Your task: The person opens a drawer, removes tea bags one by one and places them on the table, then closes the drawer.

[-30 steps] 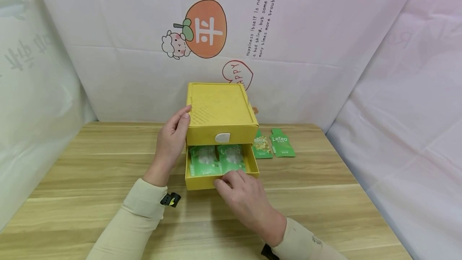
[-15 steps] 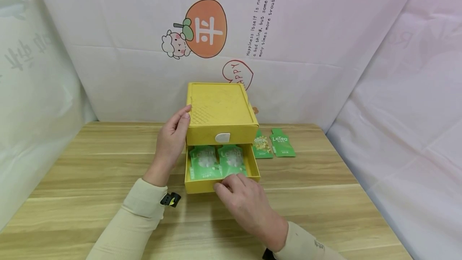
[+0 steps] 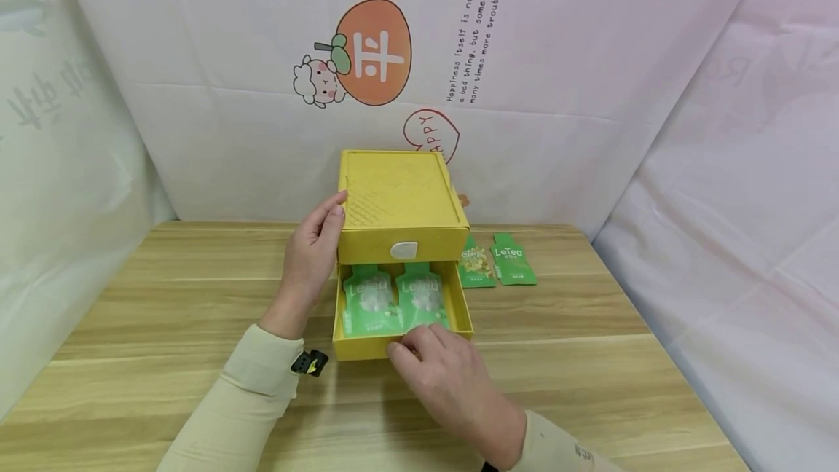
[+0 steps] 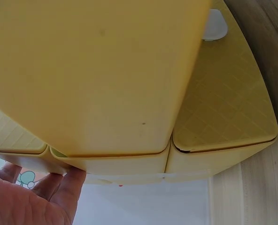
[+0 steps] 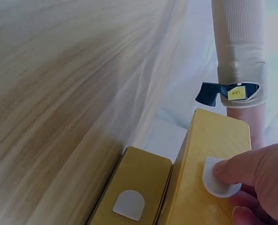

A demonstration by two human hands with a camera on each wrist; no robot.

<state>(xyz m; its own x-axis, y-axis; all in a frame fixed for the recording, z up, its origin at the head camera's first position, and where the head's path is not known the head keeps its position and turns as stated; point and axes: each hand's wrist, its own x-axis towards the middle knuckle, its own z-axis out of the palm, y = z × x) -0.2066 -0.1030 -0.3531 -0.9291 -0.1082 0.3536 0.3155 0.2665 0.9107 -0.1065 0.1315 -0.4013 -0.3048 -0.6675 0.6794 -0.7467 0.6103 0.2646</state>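
Observation:
A yellow drawer box (image 3: 404, 184) stands on the table, its middle drawer (image 3: 363, 349) pulled out. Two green tea sachets (image 3: 372, 304) lie side by side inside that drawer. My left hand (image 3: 308, 253) rests against the box's left side, fingertips at the upper edge; in the left wrist view its fingers (image 4: 69, 190) look fairly straight. With my right hand (image 3: 452, 384) I pinch the white pull tab (image 5: 216, 180) on the drawer front, thumb on top. The other fingers are partly hidden below it.
Another drawer (image 5: 146, 171) sits beneath, with its own white tab (image 5: 129, 205). Two more green sachets (image 3: 514, 259) lie right of the box on the wooden table (image 3: 603, 355). Printed white cloth (image 3: 249, 151) hangs behind and at both sides.
My right hand has drawn the middle drawer farther out toward me, showing more of the two sachets inside. The left hand and the box have stayed in place.

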